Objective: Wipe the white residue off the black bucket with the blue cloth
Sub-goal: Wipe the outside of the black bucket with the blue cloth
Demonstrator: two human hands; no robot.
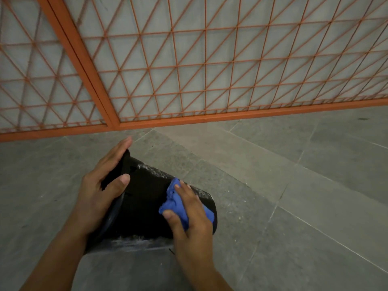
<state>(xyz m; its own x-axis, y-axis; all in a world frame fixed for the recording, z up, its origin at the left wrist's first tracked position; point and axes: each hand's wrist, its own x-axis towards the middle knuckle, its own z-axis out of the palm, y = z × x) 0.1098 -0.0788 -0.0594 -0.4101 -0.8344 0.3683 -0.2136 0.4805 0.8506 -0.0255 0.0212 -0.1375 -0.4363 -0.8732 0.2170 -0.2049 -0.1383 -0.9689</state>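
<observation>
Black bucket (144,206) lies sideways at lower centre; left hand (100,192) clamps its rim, right hand (190,215) presses the bunched blue cloth (175,203). I'd scrub firmly toward the white residue (134,242) along the lower edge.

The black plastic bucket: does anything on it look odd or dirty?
Yes. The black plastic bucket lies on its side, with white residue streaked along its upper edge and lower edge. White specks dot the grey floor tiles beside it.

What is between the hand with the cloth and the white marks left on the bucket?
Nothing visible. The right hand presses the blue cloth on the black bucket; white residue lies open just beyond it.
</observation>
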